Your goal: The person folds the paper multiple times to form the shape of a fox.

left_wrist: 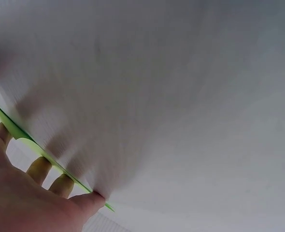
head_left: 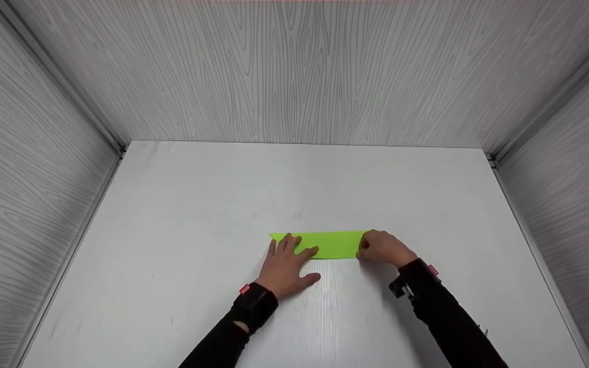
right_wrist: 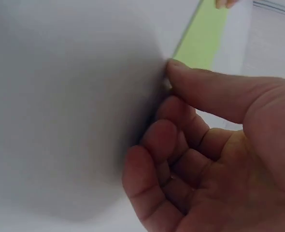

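Observation:
A bright green strip of paper, apparently folded, lies lengthwise across the white table, with a pointed corner sticking out at its left end. Spread over that left part, my left hand presses the paper with its fingertips. In the left wrist view the fingers of the left hand rest along the paper's edge, where layers part slightly. At the right end my right hand pinches the paper between thumb and curled fingers. The right wrist view shows the right hand hiding that end of the green paper.
The white tabletop surrounds the paper. Grey wood-grain panels rise behind it, on the left and on the right. Both wrists wear black bands over dark sleeves.

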`<state>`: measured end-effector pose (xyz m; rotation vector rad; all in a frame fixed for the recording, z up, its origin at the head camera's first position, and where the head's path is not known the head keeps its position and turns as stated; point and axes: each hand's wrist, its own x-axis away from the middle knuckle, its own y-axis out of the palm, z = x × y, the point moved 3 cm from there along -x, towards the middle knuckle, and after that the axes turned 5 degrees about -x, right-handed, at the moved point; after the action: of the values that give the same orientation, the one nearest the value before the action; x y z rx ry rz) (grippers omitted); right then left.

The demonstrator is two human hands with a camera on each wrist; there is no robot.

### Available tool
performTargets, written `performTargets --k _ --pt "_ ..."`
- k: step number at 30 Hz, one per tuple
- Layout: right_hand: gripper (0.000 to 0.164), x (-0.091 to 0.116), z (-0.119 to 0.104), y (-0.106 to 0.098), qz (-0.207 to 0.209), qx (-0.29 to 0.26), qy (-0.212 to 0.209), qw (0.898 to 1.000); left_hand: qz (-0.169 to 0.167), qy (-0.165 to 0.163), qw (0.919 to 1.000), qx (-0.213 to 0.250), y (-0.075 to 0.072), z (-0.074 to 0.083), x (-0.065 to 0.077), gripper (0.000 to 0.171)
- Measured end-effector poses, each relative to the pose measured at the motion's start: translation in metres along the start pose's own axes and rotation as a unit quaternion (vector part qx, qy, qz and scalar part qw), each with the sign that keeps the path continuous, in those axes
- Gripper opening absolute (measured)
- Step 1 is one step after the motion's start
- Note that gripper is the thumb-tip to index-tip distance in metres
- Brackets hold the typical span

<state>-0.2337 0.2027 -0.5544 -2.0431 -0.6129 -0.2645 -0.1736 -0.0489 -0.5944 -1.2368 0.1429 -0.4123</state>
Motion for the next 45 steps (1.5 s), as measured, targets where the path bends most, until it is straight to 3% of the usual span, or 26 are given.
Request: performTargets --k 5,10,18,24,27,33,38,41,45 --pt "0.020 -0.006 -0.018 0.005 0.019 -0.027 -0.030 0.999 -0.003 -0.003 0.9999 -0.010 -0.003 0.000 -0.001 0.065" --pt "0.019 -0.013 -0.030 0.021 0.011 -0.044 -0.057 0.997 0.003 0.009 0.9999 -0.013 -0.004 0.002 -0.001 0.062" --pt "0.015 -0.020 -0.034 0.034 0.026 -0.038 -0.036 0.998 -0.002 0.009 0.9998 -0.016 -0.007 0.000 0.001 0.062" --pt "0.036 -0.020 -0.037 0.038 0.018 -0.051 -0.021 0.998 -0.008 0.008 0.9998 -0.015 -0.010 -0.002 0.000 0.061" --pt "0.036 -0.021 -0.039 0.038 0.020 -0.044 -0.016 0.999 -0.005 0.008 0.9998 -0.015 -0.010 0.000 -0.002 0.057" --pt "0.038 -0.022 -0.040 0.035 0.022 -0.035 -0.009 0.999 0.036 0.005 0.9978 -0.055 -0.016 0.012 -0.010 0.038" --pt "0.037 -0.023 -0.041 0.035 0.023 -0.026 -0.011 0.999 0.092 0.019 0.9889 -0.115 -0.018 0.025 -0.021 0.026" --pt "0.029 -0.022 -0.041 0.035 0.025 -0.022 -0.016 0.999 0.102 0.012 0.9919 -0.074 -0.016 0.027 -0.027 0.022" --pt "0.025 -0.021 -0.042 0.035 0.027 -0.023 -0.015 0.999 0.073 -0.024 0.9957 0.052 -0.012 0.024 -0.033 0.019"
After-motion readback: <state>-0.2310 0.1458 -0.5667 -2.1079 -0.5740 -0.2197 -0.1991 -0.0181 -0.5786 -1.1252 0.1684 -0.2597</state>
